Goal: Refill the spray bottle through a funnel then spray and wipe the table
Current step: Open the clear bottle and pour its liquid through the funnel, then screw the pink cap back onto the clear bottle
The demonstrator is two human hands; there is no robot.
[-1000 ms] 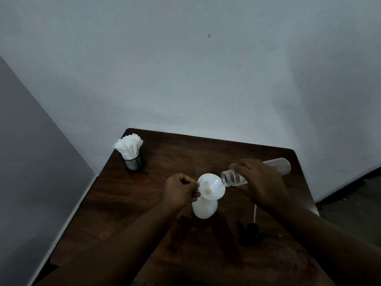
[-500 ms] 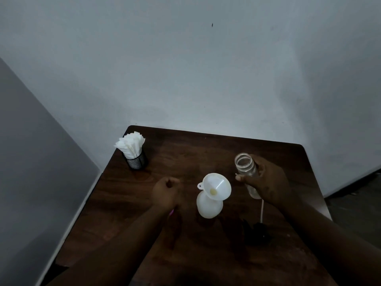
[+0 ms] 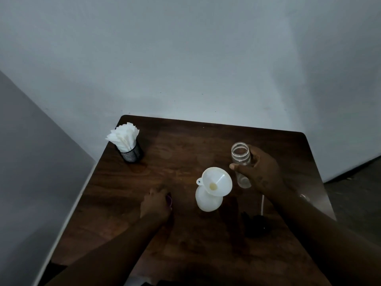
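The desk [image 3: 185,153] was dark wood grain with a low sheen, the funnel [image 3: 221,178] and spray bottle [image 3: 207,203] smooth matt white plastic, the refill bottle [image 3: 240,153] clear and glossy, the cup [image 3: 132,154] black wire mesh holding white paper napkins [image 3: 123,137].

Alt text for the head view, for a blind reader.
A right hand holds an uncapped clear bottle upright beside a white funnel seated in a white spray bottle on a dark wooden table. The left hand rests on the table nearby; a mesh cup of napkins stands far left.
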